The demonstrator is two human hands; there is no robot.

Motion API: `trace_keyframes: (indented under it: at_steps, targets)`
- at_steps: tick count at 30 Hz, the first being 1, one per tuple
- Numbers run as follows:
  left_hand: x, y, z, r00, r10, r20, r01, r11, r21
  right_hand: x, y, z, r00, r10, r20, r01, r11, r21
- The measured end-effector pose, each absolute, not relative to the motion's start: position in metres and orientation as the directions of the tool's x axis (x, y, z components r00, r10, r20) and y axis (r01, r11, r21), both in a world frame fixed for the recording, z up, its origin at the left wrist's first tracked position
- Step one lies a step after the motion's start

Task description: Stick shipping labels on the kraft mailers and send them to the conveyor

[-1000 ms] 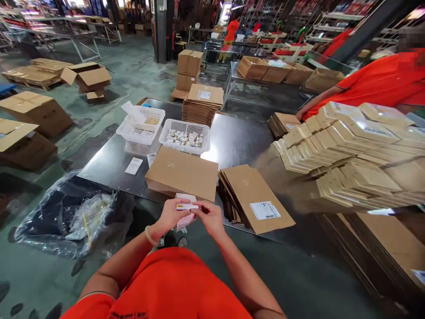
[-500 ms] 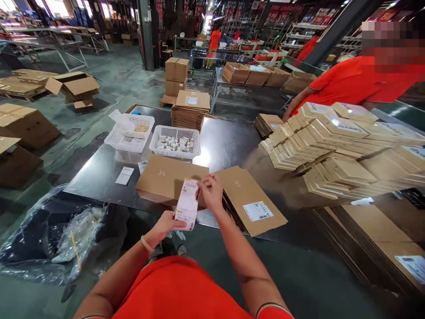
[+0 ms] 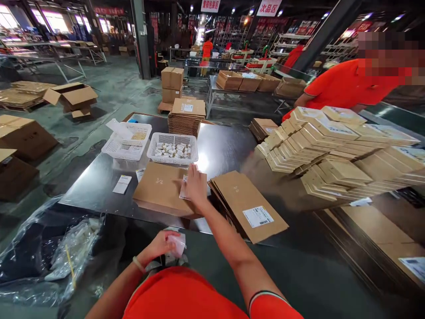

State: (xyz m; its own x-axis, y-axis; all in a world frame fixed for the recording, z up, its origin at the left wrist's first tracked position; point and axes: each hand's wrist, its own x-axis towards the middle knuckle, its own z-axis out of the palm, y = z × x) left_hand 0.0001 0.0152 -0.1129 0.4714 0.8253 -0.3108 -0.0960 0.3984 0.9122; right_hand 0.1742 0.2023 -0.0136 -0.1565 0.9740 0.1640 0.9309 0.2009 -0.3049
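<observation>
A flat brown cardboard carton (image 3: 162, 181) lies on the metal table in front of me. On its right part is a white printed label (image 3: 183, 188), partly covered by my right hand (image 3: 196, 186), which lies flat on it with fingers stretched out. Below the table's front edge, my left hand (image 3: 162, 243) is closed around a curled pale pink backing paper (image 3: 178, 245). Just right of the carton is a stack of flattened cartons (image 3: 237, 192), the top one bearing a shipping label (image 3: 258, 216).
Behind the carton stand a white basket of small white-and-gold items (image 3: 172, 148) and another white basket (image 3: 128, 153). A small stack of labels (image 3: 121, 184) lies left. Wooden boxes (image 3: 318, 141) are piled right, near a person in orange (image 3: 345, 82). Plastic wrap (image 3: 76, 248) fills the lower left.
The long label strip between my hands is gone. A label now lies on the carton under my right hand, which moved left and opened flat. My left hand moved down with the curled backing paper.
</observation>
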Motion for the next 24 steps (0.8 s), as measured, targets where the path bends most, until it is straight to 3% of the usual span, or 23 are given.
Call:
trace_keyframes:
  at_steps: [3,8,13,16,18,21,24]
  targets:
    - [-0.003,0.027,-0.088,0.384,0.876,-0.291,0.028,0.305,0.952,0.166,0.199,-0.023,-0.305,0.952,0.018,0.9,0.295,-0.321]
    - [-0.001,0.063,-0.045,0.228,0.962,-0.151,0.193,0.108,0.975,0.22,0.191,-0.019,0.152,0.987,0.051,0.937,-0.128,-0.326]
    - [0.007,0.088,-0.036,0.087,0.98,-0.18,0.622,0.088,0.778,0.247,0.162,-0.023,0.202,0.979,-0.019,0.908,-0.194,-0.372]
    - [0.012,0.091,-0.039,0.111,0.977,-0.18,0.735,0.041,0.677,0.237,0.158,-0.029,0.298,0.954,-0.015,0.835,-0.268,-0.481]
    - [0.01,0.092,-0.04,0.129,0.981,-0.148,0.723,0.009,0.691,0.229,0.163,-0.029,0.368,0.93,-0.012,0.696,-0.284,-0.659]
    - [0.001,0.092,-0.039,0.151,0.986,-0.075,0.584,-0.028,0.811,0.227,0.171,-0.024,0.324,0.944,-0.068,0.279,-0.164,-0.946]
    - [-0.01,0.088,-0.042,0.194,0.981,0.016,0.311,-0.078,0.947,0.261,0.173,-0.024,0.411,0.91,-0.06,-0.07,-0.034,-0.997]
